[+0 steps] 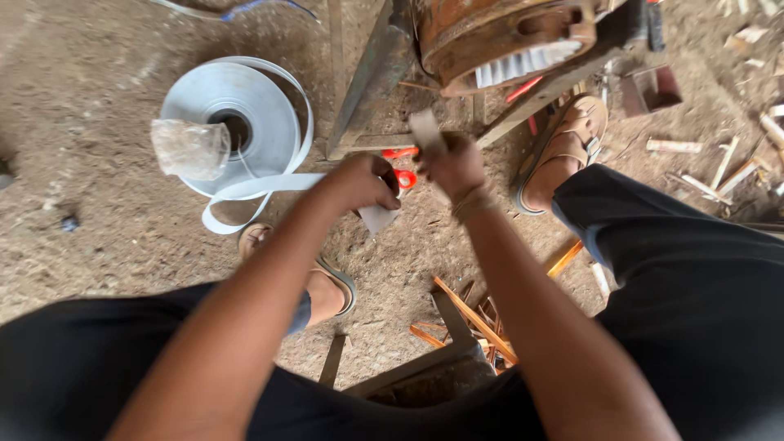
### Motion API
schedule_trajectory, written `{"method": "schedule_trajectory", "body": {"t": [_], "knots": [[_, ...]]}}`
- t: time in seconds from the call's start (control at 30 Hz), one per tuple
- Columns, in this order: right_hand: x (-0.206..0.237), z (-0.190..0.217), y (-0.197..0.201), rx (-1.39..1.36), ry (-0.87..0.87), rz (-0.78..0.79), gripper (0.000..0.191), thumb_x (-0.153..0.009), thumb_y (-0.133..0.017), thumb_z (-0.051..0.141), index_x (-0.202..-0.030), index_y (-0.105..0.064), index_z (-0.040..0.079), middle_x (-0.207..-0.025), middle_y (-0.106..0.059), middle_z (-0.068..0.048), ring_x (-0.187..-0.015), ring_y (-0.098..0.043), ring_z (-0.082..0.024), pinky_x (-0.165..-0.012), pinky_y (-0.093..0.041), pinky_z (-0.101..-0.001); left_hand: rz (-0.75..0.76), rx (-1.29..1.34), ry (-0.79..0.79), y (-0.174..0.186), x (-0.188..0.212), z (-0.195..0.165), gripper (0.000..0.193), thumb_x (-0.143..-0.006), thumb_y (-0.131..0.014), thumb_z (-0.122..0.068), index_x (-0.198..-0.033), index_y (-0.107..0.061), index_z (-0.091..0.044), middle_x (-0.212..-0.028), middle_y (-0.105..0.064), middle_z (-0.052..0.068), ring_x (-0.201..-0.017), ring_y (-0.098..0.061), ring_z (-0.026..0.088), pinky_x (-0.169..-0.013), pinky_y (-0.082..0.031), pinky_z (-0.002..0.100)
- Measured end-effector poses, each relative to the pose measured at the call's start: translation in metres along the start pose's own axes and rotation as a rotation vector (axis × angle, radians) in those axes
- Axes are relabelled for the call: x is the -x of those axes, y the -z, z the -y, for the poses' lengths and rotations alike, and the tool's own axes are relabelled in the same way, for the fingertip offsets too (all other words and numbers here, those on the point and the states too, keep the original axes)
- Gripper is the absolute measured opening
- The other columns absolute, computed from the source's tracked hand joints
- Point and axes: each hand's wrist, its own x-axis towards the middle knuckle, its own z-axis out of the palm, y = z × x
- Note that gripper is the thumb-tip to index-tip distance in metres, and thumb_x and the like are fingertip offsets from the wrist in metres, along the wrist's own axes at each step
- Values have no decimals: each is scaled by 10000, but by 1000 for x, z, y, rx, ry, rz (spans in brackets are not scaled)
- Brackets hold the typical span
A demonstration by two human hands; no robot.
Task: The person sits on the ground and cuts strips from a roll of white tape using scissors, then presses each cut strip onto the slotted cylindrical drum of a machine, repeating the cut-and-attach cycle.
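The left hand [363, 181] is closed in a fist around the free end of a pale plastic strip [269, 186], and a short squared tail of that strip [378, 218] pokes out below the knuckles. The right hand [456, 167] is also closed, pinching a small flat greyish piece [425, 131] that stands up above its fingers; whether that piece belongs to the same strip cannot be told. The two hands sit close together, almost touching, above orange-handled scissors [403, 175] lying on the dirt floor [90, 98].

From the left hand the strip runs left to its roll [233, 122], a wide pale coil lying flat on the dirt with a dark core hole. One loose turn bulges out from the roll's near side. A crumpled clear plastic bag [190, 149] rests on the roll's left edge. Left of the roll the floor is bare dirt, save a small dark pebble [69, 222].

Right of the roll, a dark angled frame bar [371, 77] rises to a rusty round machine body [498, 37] with a white toothed part [523, 61] beneath it. This crowds the hands from above. Farther right of the roll, beyond a sandalled foot [563, 151], wood offcuts [719, 167] lie scattered. Nearer the person than the roll, the other sandalled foot [322, 286] rests on the dirt, and orange-brown slats [474, 318] pile against a grey metal stool edge [441, 363] between the black-clothed knees.
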Motion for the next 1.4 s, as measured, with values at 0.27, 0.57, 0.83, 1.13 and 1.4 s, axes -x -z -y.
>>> {"method": "schedule_trajectory", "body": {"t": [0.27,0.57,0.83,1.13,1.4], "knots": [[68,102,68,382,219,269,299,-940,-628,147,-1118,-674,-89,-868,-755,-126,-701,-705,-168,-614,-558,-308,333,639,-289,61,138,-81,319,-768,-686,-100,-1046,-753,41,-900,-816,134,-759,-809,213,-700,-681,376],[177,110,97,-400,192,291,292,-1003,-544,143,-1214,-636,-36,-992,-764,-140,-901,-753,-197,-821,-597,-321,-539,280,-478,3,166,-111,176,-885,-812,-197,-967,-803,-41,-811,-730,94,-692,-639,158,-630,-532,333],[163,105,77,-691,390,48,240,-985,-672,18,-1220,-672,-29,-1121,-742,-91,-1036,-689,-154,-926,-542,-288,-421,557,-698,-16,165,-144,172,-931,-748,-100,-1079,-760,-11,-867,-742,35,-764,-649,63,-686,-545,249],[150,114,69,-730,234,-71,155,-977,-688,48,-1099,-727,-38,-988,-748,-92,-887,-695,-144,-785,-547,-280,-211,652,-620,-5,159,-147,313,-933,-712,-23,-1246,-729,-22,-855,-717,58,-769,-616,66,-695,-538,248],[160,122,59,-764,202,-36,166,-1003,-663,66,-1118,-685,-53,-1010,-740,-106,-886,-697,-160,-764,-545,-282,-122,737,-653,21,158,-150,360,-944,-721,-208,-1228,-712,12,-1013,-719,74,-882,-677,133,-764,-535,299]]}}
